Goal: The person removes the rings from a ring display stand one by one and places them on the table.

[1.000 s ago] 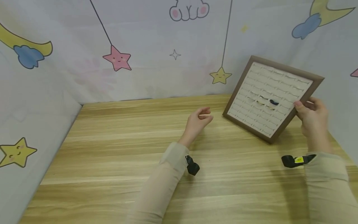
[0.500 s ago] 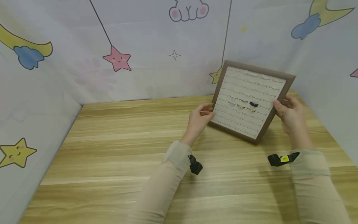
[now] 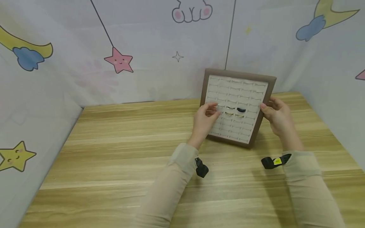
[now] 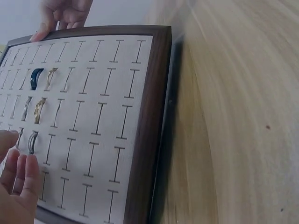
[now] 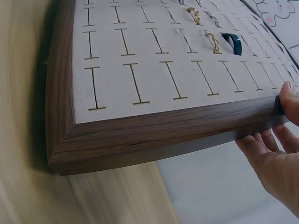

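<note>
A ring display board (image 3: 231, 126) with a brown wood-grain frame and white slotted face leans upright, its lower edge close to the table. My right hand (image 3: 278, 118) grips its right side, thumb in front and fingers behind, as the right wrist view (image 5: 275, 163) also shows. Over the face's left part hovers my left hand (image 3: 205, 118), thumb and fingers parted beside the silver rings (image 4: 32, 142). A dark blue ring (image 3: 241, 110) sits in the slots near two gold rings (image 5: 193, 15) and another silver ring (image 4: 26, 108).
The wood-grain table (image 3: 128, 152) extends left and in front of the board. Behind it hangs a pale cloth backdrop (image 3: 151, 79) printed with stars and moons, close to the board's top. Small black wrist cameras (image 3: 201, 170) sit at both cuffs.
My right hand has carried the board leftward and turned it more upright. My left hand has barely shifted and now overlaps the board's face.
</note>
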### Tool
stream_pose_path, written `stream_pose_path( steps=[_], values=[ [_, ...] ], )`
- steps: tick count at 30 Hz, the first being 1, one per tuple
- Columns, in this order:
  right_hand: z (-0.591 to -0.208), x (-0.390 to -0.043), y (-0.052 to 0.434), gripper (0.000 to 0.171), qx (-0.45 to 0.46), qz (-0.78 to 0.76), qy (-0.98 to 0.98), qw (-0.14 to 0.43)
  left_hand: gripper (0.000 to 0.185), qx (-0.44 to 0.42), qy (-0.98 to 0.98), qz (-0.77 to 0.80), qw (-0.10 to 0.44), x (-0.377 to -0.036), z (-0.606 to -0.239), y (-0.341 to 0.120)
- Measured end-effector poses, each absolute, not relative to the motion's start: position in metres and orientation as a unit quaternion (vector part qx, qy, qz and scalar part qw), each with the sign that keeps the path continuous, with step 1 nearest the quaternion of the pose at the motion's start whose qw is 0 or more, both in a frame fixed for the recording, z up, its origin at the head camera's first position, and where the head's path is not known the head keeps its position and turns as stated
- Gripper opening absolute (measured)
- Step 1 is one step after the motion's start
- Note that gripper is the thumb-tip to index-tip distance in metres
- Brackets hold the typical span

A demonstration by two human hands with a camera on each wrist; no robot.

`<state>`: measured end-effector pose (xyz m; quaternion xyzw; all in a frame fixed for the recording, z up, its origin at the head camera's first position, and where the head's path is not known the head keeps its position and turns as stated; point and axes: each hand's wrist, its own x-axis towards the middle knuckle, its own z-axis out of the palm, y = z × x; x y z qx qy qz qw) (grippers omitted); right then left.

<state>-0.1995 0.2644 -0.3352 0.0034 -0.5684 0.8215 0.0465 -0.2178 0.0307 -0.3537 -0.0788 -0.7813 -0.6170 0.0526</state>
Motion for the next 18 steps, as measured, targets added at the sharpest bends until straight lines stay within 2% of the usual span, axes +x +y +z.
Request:
stream_pose_path(
  steps=[9,15,18],
  values=[
    [-0.336,-0.2002,0.256,0.028,0.019,0.759,-0.65,0.034,0.023,-0.078,-0.808,-0.577,0.095,-0.2169,-0.3534,0.0292],
    [-0.3329,-0.2001,0.2582,0.07,-0.002,0.698,-0.716,0.006,0.018,-0.075,-0.842,-0.523,0.109,-0.216,-0.3491,0.0298],
    [-0.3328,-0.2014,0.2584,0.066,-0.004,0.693,-0.721,-0.001,0.015,-0.08,-0.861,-0.49,0.109,-0.2162,-0.3469,0.0291]
  ],
)
